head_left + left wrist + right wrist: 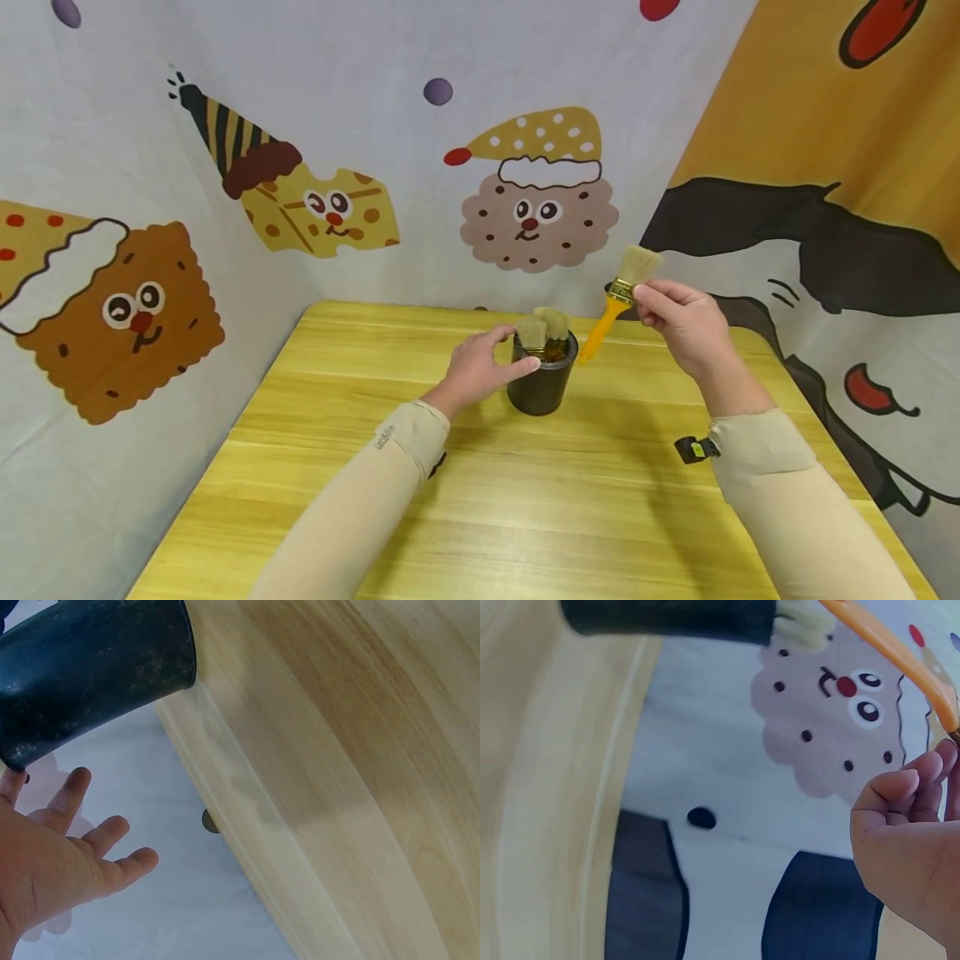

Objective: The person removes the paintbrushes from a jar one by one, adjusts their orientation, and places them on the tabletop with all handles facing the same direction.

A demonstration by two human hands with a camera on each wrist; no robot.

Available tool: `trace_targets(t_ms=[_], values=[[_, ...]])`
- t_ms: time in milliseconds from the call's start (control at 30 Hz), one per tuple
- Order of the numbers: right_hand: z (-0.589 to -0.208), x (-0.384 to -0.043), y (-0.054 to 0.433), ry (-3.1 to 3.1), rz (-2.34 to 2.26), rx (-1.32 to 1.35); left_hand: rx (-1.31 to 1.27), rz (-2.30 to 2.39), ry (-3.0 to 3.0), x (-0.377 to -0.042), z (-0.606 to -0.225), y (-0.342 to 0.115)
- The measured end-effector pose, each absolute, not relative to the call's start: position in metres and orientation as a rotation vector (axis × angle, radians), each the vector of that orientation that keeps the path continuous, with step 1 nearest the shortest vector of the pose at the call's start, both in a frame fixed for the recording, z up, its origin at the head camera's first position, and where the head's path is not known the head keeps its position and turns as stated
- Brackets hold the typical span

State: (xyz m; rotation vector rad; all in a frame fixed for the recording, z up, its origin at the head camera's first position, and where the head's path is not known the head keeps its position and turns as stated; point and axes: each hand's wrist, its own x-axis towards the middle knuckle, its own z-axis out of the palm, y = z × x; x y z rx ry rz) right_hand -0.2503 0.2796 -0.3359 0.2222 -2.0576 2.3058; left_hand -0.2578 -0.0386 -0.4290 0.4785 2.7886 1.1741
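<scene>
In the head view, my right hand [682, 321] pinches a paintbrush [617, 302] by its metal band, to the right of the cup. Its pale bristles point up and its yellow-orange handle [885, 637] slants down toward the cup. My left hand [480, 367] is at the rim of a black cup [538, 387], with the thumb at the front and the index finger behind. Its other fingers [112, 836] are spread off the cup in the left wrist view. More paintbrushes [532, 332] stand in the cup, bristles up, their lower parts hidden inside.
The cup stands toward the far side of a light wooden table [525, 517]. Behind and beside the table hangs a white cloth [360, 100] printed with cartoon food faces. A small black device [693, 450] is strapped at the right wrist.
</scene>
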Motion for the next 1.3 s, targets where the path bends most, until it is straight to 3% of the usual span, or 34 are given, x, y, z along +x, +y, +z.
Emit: trace_targets(t_ms=[600,1300], values=[[-0.404,-0.239,0.307,-2.943,1.689,-0.076,0.501,1.174,2.806,-0.259,-0.432,-0.038],[-0.470,-0.239,0.283,-3.203,1.586,-0.088,0.502,1.142,2.814,-0.258,-0.430,-0.039]])
